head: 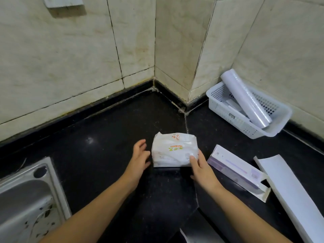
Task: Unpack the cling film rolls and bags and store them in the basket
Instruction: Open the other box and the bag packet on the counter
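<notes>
A white pack of plastic bags (173, 149) with orange and green print lies on the black counter in the middle. My right hand (199, 168) holds its near right corner, thumb on top. My left hand (140, 155) is open just left of the pack, fingers spread, not touching it. At the right, against the wall, stands a white perforated basket (228, 118). A cling film roll (245, 98) leans in it, one end sticking above the rim, with some flat white pieces under it.
A purple and white cling film box (238, 170) lies open to the right of my right hand, beside a long white cardboard piece (287, 192). A steel sink (26, 199) is at the lower left. Tiled walls form a corner behind the counter.
</notes>
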The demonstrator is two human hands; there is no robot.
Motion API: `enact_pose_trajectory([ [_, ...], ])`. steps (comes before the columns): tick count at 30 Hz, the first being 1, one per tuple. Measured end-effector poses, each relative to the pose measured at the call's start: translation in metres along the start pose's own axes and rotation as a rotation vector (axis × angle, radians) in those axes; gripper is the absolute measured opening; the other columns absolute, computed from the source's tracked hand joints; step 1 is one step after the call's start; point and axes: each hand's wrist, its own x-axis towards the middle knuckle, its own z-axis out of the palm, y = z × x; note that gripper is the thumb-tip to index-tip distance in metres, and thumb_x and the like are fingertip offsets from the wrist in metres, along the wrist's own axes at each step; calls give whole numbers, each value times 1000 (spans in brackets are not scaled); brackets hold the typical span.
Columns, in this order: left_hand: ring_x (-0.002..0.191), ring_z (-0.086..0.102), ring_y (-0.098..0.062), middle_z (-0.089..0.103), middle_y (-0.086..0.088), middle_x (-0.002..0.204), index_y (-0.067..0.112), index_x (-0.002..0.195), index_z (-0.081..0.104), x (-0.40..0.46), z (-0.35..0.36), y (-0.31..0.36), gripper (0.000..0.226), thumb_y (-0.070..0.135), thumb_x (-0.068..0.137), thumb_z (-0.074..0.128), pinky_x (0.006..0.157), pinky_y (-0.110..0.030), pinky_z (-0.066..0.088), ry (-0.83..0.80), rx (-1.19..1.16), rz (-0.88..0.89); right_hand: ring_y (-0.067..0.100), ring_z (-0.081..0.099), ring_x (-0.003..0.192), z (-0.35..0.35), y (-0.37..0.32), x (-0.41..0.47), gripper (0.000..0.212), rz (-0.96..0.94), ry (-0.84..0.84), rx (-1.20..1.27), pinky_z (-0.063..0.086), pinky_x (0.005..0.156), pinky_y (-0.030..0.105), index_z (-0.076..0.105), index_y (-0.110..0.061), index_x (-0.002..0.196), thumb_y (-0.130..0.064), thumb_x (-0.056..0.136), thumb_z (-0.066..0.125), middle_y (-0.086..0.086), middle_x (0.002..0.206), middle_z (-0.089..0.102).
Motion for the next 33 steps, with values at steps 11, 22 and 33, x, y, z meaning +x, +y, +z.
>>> enact_pose_trajectory([
  [11, 99, 57, 2, 58, 4, 129, 19, 137, 42, 83, -4, 22, 48, 44, 99, 26, 100, -20, 37, 113, -306, -162, 21, 61, 104, 45, -58, 145, 26, 150, -42, 152, 56, 83, 35, 53, -24, 109, -27, 95, 31, 8, 118, 60],
  [22, 99, 58, -15, 59, -4, 126, 17, 134, 46, 223, -61, 87, 51, 48, 97, 30, 96, -29, 43, 450, -412, -52, 24, 60, 97, 121, -147, 332, 19, 107, -307, 165, 55, 73, 35, 47, -17, 110, -19, 97, 33, 9, 112, 57],
  [33, 105, 52, -12, 51, 0, 121, 29, 124, 48, 175, -46, 79, 34, 41, 96, 35, 98, -37, 40, 623, -292, -74, 28, 47, 126, 54, -142, 263, 57, 51, -233, 190, 48, 96, 36, 20, -23, 147, -28, 96, 46, 10, 148, 35],
])
